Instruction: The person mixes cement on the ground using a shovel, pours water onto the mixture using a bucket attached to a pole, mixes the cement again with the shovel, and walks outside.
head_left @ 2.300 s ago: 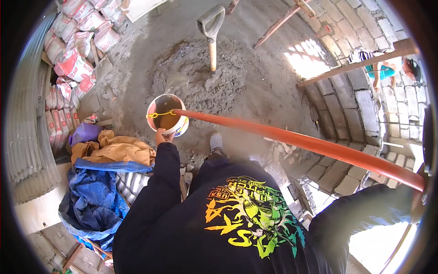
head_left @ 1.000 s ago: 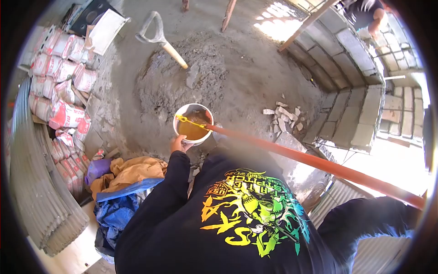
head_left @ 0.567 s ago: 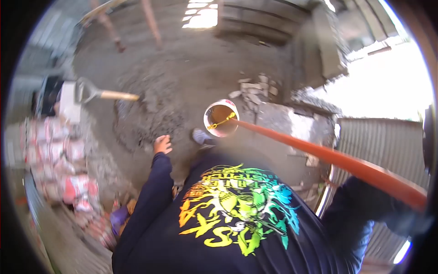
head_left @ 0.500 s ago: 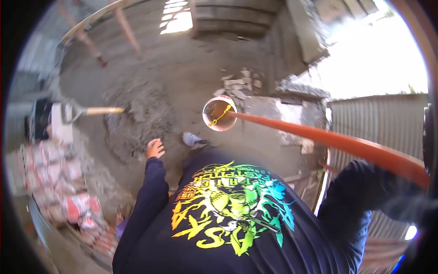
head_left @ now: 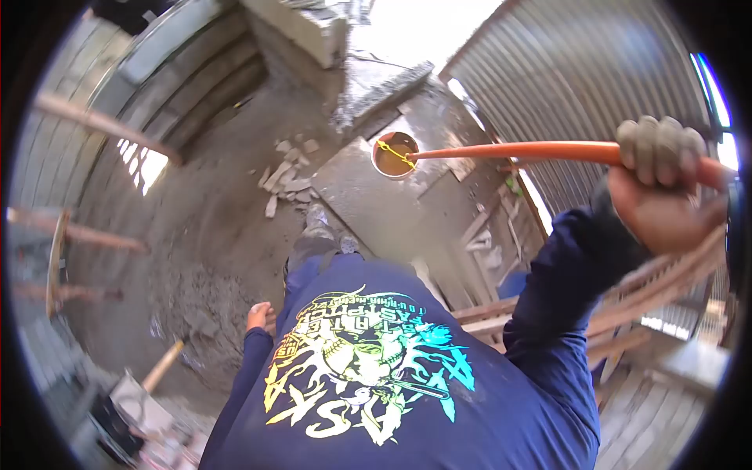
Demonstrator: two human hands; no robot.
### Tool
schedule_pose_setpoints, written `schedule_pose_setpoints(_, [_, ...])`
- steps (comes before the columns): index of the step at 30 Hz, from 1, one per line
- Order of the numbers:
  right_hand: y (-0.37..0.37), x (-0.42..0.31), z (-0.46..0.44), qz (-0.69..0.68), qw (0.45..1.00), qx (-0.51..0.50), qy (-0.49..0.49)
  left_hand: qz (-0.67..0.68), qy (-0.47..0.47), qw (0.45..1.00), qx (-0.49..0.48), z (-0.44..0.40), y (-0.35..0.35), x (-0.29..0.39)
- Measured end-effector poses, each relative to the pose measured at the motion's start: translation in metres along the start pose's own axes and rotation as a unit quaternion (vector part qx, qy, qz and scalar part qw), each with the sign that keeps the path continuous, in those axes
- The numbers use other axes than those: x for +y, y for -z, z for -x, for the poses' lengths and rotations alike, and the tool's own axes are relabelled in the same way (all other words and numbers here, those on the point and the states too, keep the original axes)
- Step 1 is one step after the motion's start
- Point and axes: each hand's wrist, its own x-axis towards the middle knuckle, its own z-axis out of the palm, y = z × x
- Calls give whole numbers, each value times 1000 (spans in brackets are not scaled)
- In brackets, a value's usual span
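Note:
Gloved fingers of my right hand (head_left: 662, 176) wrap round an orange pole (head_left: 533, 152) at the right. From the pole's far end a white bucket (head_left: 377, 161) hangs by a yellow cord (head_left: 395, 152), with brownish liquid inside. My left hand (head_left: 261, 316) hangs low at the left of my body, away from the bucket; its fingers look loosely curled and small, and nothing shows in them. Nearest to it is the wet grey mix (head_left: 207, 313) on the floor.
A shovel handle (head_left: 163, 366) stands up from the mix at the lower left. Broken block pieces (head_left: 287, 176) lie left of the bucket. Wooden props (head_left: 106, 125) cross the left side. Corrugated sheeting (head_left: 580, 70) rises at the upper right, above wooden planks (head_left: 658, 294).
My left hand has let go of the bucket and dropped to my side. The view has turned right, the bucket now hangs farther from the mix, and my right hand has come into sight.

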Motion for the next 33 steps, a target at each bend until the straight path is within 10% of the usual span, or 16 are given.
schedule_pose_setpoints(7, [111,22,-40,222,858,441,138,-83,-10,997,-2,-95,39,169])
schedule_pose_setpoints(16, [199,7,-33,298,746,560,205,-44,-216,975,-20,-123,-42,390])
schedule_pose_setpoints(29, [449,20,27,250,781,555,137,-20,-40,993,105,-81,-170,223])
schedule_pose_setpoints(30, [466,25,29,243,789,554,107,128,3,987,-100,-118,-142,184])
schedule_pose_setpoints(33, [538,32,44,221,823,520,66,94,-65,992,-55,-62,-261,185])
